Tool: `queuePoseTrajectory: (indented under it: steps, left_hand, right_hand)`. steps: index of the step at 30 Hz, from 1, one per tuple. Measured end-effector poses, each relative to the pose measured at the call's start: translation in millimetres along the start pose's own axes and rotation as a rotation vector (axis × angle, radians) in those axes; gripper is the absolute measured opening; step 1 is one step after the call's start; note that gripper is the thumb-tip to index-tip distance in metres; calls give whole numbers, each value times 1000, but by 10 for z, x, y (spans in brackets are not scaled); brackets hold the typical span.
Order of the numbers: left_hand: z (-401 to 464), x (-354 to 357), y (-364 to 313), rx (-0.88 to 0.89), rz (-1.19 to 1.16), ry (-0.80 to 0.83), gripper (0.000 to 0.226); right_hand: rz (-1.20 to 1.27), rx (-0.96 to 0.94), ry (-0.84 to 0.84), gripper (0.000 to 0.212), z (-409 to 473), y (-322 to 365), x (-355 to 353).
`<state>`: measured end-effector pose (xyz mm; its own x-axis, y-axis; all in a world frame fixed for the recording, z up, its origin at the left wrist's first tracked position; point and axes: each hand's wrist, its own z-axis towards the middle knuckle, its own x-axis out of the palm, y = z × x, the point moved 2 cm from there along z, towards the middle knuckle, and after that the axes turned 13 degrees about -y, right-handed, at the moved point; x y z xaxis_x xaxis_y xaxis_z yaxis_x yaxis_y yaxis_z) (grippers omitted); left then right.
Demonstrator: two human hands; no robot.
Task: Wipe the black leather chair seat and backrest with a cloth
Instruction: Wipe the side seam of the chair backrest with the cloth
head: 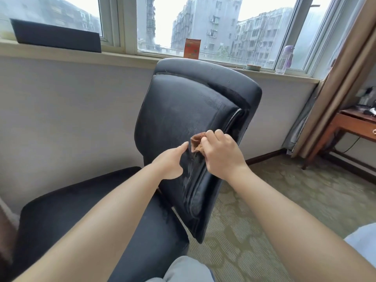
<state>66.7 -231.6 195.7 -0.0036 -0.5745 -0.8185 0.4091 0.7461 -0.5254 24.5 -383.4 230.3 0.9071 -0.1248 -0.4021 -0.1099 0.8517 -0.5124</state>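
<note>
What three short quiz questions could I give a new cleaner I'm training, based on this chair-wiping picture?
1. True or false: the cloth is in the left hand.
2. Which part of the chair is the cloth pressed on: A seat, B backrest, C windowsill?
3. What colour is the cloth?

Key: 1 false, the right hand grips it. 2 B. 3 brown.

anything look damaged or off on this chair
The backrest leather looks worn: a dull, scuffed, greyish patch across its middle, above where the right hand presses the brown cloth. No tear is visible. The left hand rests on the backrest beside it.
</note>
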Motion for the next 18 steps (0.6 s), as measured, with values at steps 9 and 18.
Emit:
queuePoseTrajectory:
  steps: [9,18]
  left_hand:
    - [-88,-61,-19,-34,-48,45,93]
    - [-132,108,-28,-7,7,27,86]
  right_hand:
    - [13,129,-100,22,10,-80,-60]
    - [97,-154,42,25,-565,564,146]
